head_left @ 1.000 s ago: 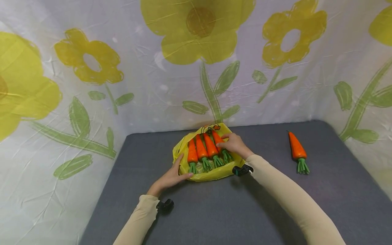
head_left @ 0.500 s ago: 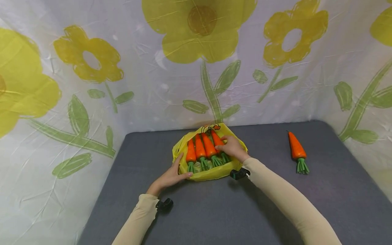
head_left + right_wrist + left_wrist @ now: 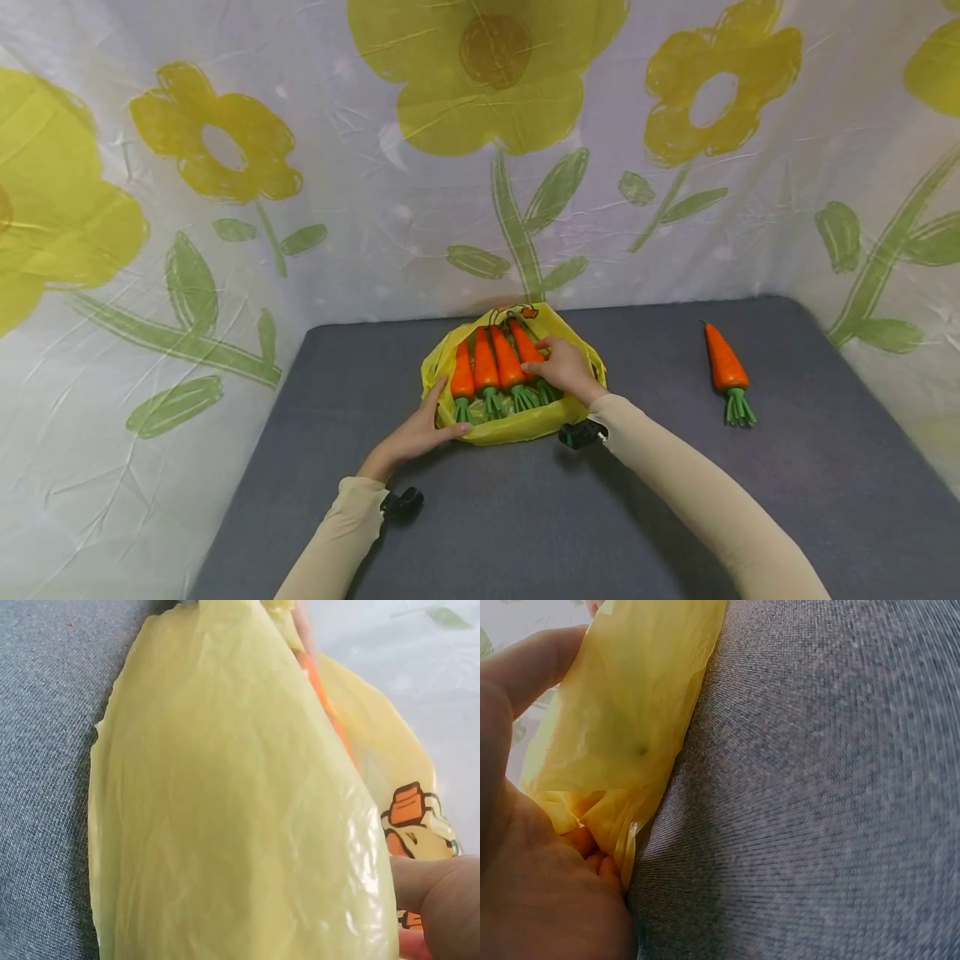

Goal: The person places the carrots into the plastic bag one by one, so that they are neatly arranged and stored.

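Note:
A yellow plastic bag (image 3: pixel 517 429) lies with its mouth facing up, and several orange carrots (image 3: pixel 483 362) with green tops sit side by side inside it. At the bag's left front corner, my left hand (image 3: pixel 420 432) holds the plastic, thumb along the front rim; the left wrist view shows fingertips curled against the bag (image 3: pixel 630 712). My right hand (image 3: pixel 566 368) reaches into the bag from the right and grips the rightmost carrot (image 3: pixel 527 340), thumb across it. In the right wrist view, the bag's wall (image 3: pixel 240 787) hides most of that hand.
Another carrot (image 3: pixel 725 358) lies alone on the grey table (image 3: pixel 510 525), towards the right. Behind the table hangs a pale curtain (image 3: pixel 360 242) printed with yellow flowers, close to the bag's far edge. Black wrist cameras (image 3: pixel 581 433) sit on both wrists.
My right hand has shifted slightly left with the rightmost carrot, and the carrots in the bag have slid left and closer together. The left hand keeps its place on the bag.

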Available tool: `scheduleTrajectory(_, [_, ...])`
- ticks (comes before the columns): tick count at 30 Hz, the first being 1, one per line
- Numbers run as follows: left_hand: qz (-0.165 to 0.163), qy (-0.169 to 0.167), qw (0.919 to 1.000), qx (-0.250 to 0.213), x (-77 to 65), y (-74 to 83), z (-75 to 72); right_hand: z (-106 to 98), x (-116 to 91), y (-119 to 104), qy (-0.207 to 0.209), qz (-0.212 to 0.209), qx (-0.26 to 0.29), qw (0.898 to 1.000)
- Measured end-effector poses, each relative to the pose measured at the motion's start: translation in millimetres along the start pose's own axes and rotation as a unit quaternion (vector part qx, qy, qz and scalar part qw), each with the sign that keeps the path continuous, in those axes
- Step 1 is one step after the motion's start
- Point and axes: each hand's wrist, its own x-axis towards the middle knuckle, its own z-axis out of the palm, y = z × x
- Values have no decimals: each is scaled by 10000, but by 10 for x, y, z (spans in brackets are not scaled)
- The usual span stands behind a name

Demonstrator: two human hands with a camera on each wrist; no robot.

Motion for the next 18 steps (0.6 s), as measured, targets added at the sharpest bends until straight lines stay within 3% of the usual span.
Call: scheduleTrajectory(18, [-16, -16, 10000, 3, 9, 3, 0, -4, -33, -7, -103, 72, -8, 9999])
